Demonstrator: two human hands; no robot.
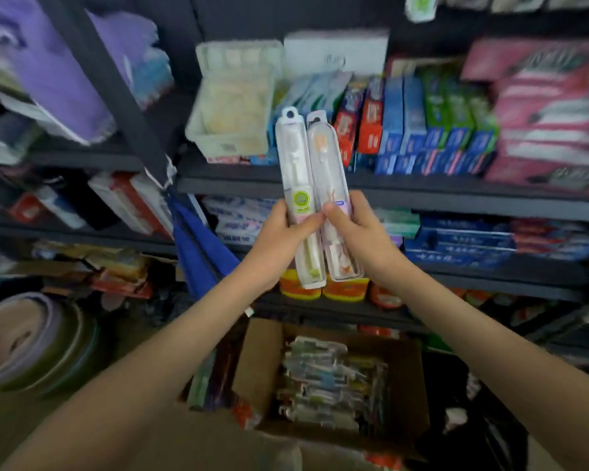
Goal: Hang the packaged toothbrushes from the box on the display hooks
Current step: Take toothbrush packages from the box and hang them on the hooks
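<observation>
Gripping one pack each, the left hand [279, 239] and right hand [357, 232] hold the green pack [295, 164] and orange pack [327, 164] upright, side by side, above the box [252, 362], and a loose thumb could let one slip down.
</observation>
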